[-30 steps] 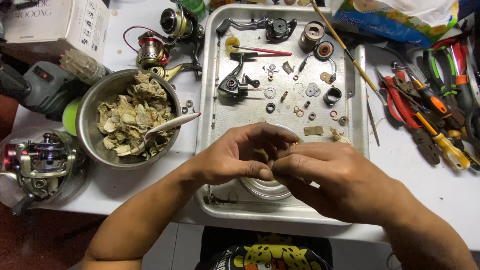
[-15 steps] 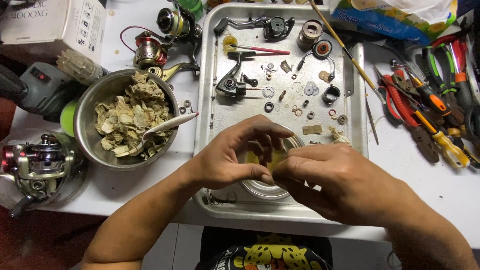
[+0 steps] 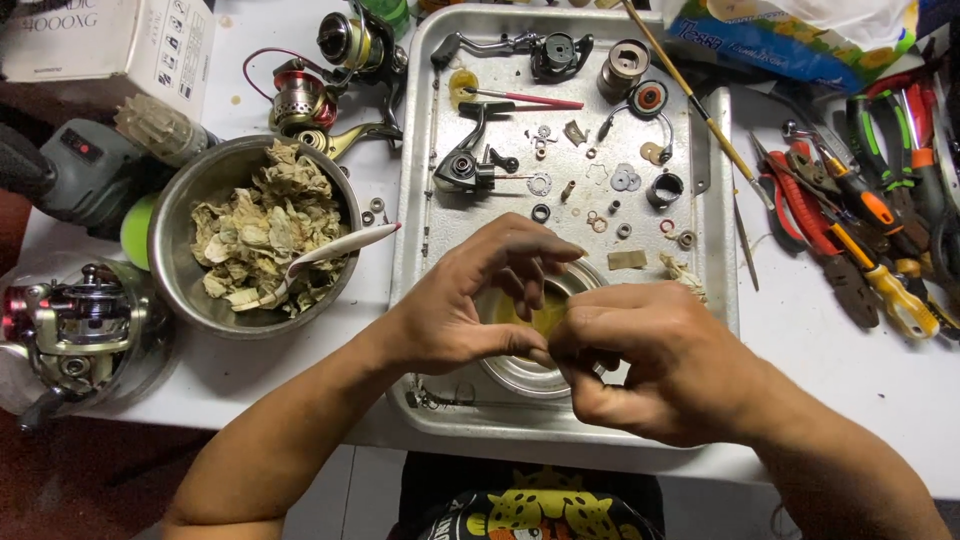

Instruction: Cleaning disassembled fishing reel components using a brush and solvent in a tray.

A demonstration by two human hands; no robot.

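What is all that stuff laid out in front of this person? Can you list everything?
metal tray: one, silver, centre of the white table
small tin: one, silver with yellowish contents, near end of tray, under the hands
reel body parts: a few, black and grey, far half of tray
washers and rings: many, silver, scattered mid-tray
steel bowl: one, left of tray, full of crumpled stained paper, white spoon in it
fishing reels: several, far left and near left
pliers and screwdrivers: a heap, red, orange, green handles, right
cardboard box: one, white, far left corner
left hand: over the tin
right hand: fingertips meeting the left's, pinched item too small to tell
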